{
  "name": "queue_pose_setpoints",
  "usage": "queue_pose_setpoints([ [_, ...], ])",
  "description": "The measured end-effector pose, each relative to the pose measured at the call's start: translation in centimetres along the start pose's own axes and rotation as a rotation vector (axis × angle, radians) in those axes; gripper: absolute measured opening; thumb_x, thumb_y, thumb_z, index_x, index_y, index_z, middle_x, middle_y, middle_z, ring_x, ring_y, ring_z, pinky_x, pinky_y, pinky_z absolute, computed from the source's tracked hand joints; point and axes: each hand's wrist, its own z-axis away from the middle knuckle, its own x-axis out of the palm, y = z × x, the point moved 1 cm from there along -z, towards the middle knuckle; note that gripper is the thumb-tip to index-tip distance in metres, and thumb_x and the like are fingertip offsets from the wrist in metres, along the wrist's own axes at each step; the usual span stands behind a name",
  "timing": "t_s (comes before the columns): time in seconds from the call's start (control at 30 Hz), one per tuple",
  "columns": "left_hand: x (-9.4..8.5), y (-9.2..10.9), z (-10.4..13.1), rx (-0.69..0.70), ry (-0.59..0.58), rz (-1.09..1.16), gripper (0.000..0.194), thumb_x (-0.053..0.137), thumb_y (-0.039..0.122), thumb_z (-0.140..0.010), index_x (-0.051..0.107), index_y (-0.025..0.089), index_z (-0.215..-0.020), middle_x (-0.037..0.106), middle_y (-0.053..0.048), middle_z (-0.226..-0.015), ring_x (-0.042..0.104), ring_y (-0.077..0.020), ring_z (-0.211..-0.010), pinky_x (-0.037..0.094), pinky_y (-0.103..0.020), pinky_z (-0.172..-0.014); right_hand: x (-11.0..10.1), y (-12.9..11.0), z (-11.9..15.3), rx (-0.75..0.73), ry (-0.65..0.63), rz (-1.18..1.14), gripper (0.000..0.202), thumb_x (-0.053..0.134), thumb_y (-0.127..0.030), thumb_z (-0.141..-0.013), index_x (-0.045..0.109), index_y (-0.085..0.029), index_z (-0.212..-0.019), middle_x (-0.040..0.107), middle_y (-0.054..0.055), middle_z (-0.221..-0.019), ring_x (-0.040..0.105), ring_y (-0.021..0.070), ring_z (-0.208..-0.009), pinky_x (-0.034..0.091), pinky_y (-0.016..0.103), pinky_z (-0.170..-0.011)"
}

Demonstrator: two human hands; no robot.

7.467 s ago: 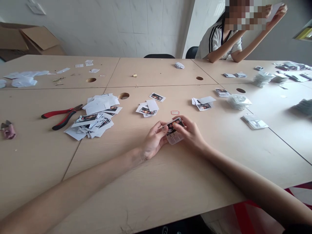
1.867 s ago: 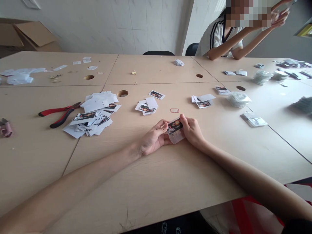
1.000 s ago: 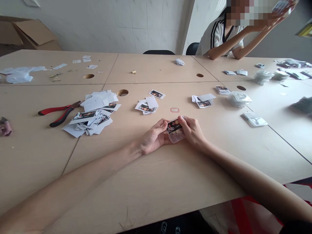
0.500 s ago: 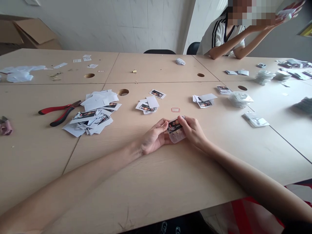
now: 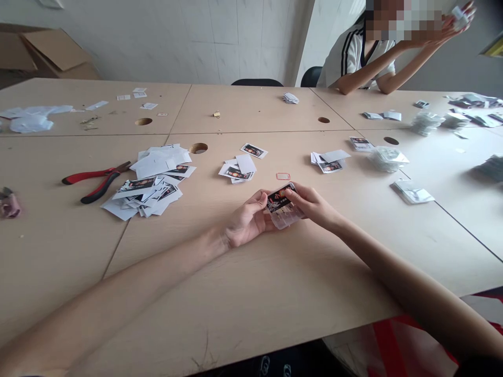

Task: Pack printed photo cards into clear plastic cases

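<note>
Between my two hands is a small clear plastic box (image 5: 286, 218) with a black printed label (image 5: 280, 201) across its upper part. My left hand (image 5: 251, 220) grips the box's left side, thumb on the edge and fingers underneath. On the right side my right hand (image 5: 310, 205) is closed on the same box, its thumb pressing on the label. Just beyond the box a red-outlined rectangle (image 5: 283, 176) lies on the table. Small stacks of printed cards (image 5: 238, 169) and more cards (image 5: 329, 162) sit farther out.
A large pile of cards (image 5: 151, 183) lies at left beside red-and-black pliers (image 5: 100, 178). Clear plastic boxes or bags (image 5: 388, 158) are stacked at right. Round holes (image 5: 198, 148) pierce the table (image 5: 251, 303). Across it sits another person (image 5: 353, 57), arms raised.
My right hand has shifted slightly, its thumb now lower on the label, so more of the print shows. The box has turned a little. The other person's raised hands have moved left.
</note>
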Motion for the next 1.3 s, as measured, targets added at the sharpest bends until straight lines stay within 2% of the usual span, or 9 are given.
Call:
queue_pose_setpoints([
  [0.27, 0.0, -0.1, 0.2, -0.008, -0.003, -0.031, 0.017, 0.037, 0.032, -0.086, 0.047, 0.019, -0.089, 0.056, -0.005, -0.095, 0.054, -0.0190, -0.094, 0.039, -0.043, -0.087, 0.4, 1.3, -0.5, -0.023, 0.214, 0.359, 0.028, 0.043, -0.042, -0.079, 0.047, -0.016, -0.068, 0.050, -0.002, -0.060, 0.042, 0.0083, -0.054, 0.032, 0.020, -0.048],
  [0.47, 0.4, -0.2, 0.0, 0.006, -0.020, 0.006, 0.025, 0.032, 0.033, -0.087, 0.050, 0.018, -0.096, 0.058, -0.006, -0.097, 0.053, -0.0185, -0.092, 0.037, -0.040, -0.088, 0.6, 1.3, -0.2, 0.022, 0.235, 0.506, 0.035, 0.053, -0.052, -0.069, 0.047, -0.018, -0.076, 0.058, 0.001, -0.065, 0.049, 0.0116, -0.054, 0.034, 0.022, -0.048],
  [0.57, 0.9, 0.0, 0.0, -0.015, -0.036, 0.045, 0.030, 0.030, 0.035, -0.088, 0.053, 0.017, -0.094, 0.060, -0.005, -0.088, 0.054, -0.0170, -0.085, 0.038, -0.038, -0.086, 0.8, 0.9, 0.0, 0.071, 0.291, 0.622, 0.041, 0.054, -0.057, -0.064, 0.047, -0.019, -0.078, 0.059, 0.002, -0.066, 0.052, 0.0139, -0.055, 0.033, 0.023, -0.049],
  [0.7, 1.1, 0.2, 0.0, -0.008, -0.050, 0.041, 0.034, 0.031, 0.041, -0.086, 0.054, 0.016, -0.092, 0.059, -0.006, -0.094, 0.054, -0.0178, -0.088, 0.039, -0.036, -0.083, 1.0, 0.5, 0.2, 0.114, 0.386, 0.815, 0.053, 0.051, -0.067, -0.059, 0.045, -0.020, -0.082, 0.058, 0.002, -0.062, 0.053, 0.0168, -0.054, 0.029, 0.023, -0.047],
  [0.8, 1.0, 0.0, -0.1, -0.026, -0.077, 0.056, 0.030, 0.034, 0.038, -0.086, 0.056, 0.017, -0.091, 0.060, -0.005, -0.090, 0.055, -0.0165, -0.086, 0.039, -0.034, -0.083, 1.0, 0.8, 0.1, 0.102, 0.368, 0.824, 0.055, 0.047, -0.069, -0.060, 0.044, -0.020, -0.085, 0.058, 0.002, -0.063, 0.053, 0.0174, -0.055, 0.028, 0.023, -0.046],
  [0.97, 0.9, -0.3, -0.2, -0.025, -0.048, 0.028, 0.026, 0.035, 0.031, -0.086, 0.055, 0.017, -0.096, 0.059, -0.007, -0.093, 0.054, -0.0178, -0.090, 0.039, -0.036, -0.084, 1.2, 1.1, 0.0, 0.068, 0.326, 0.691, 0.042, 0.027, -0.060, -0.078, 0.042, -0.021, -0.079, 0.060, 0.001, -0.068, 0.053, 0.0147, -0.055, 0.030, 0.023, -0.049],
  [1.07, 1.0, -0.2, -0.1, 0.001, -0.037, 0.005, 0.023, 0.035, 0.028, -0.086, 0.054, 0.016, -0.090, 0.058, -0.007, -0.093, 0.054, -0.0174, -0.088, 0.039, -0.037, -0.085, 1.3, 0.9, 0.0, 0.082, 0.342, 0.755, 0.045, 0.032, -0.064, -0.074, 0.042, -0.021, -0.083, 0.061, 0.001, -0.068, 0.054, 0.0165, -0.057, 0.030, 0.023, -0.049],
  [1.2, 1.0, -0.1, 0.0, 0.002, -0.031, 0.016, 0.011, 0.041, 0.017, -0.083, 0.051, 0.016, -0.079, 0.055, -0.002, -0.080, 0.053, -0.0134, -0.080, 0.037, -0.038, -0.088, 1.3, 0.7, 0.0, 0.117, 0.347, 0.883, 0.059, 0.037, -0.072, -0.065, 0.043, -0.020, -0.093, 0.061, 0.003, -0.068, 0.054, 0.0194, -0.057, 0.027, 0.023, -0.047],
  [1.3, 1.1, -0.2, -0.1, -0.006, -0.014, 0.040, 0.013, 0.040, 0.023, -0.084, 0.050, 0.017, -0.080, 0.054, -0.001, -0.078, 0.053, -0.0133, -0.080, 0.037, -0.039, -0.089, 1.3, 0.8, 0.0, 0.114, 0.349, 0.919, 0.066, 0.040, -0.075, -0.060, 0.043, -0.019, -0.095, 0.060, 0.004, -0.066, 0.054, 0.0200, -0.056, 0.025, 0.023, -0.047],
])
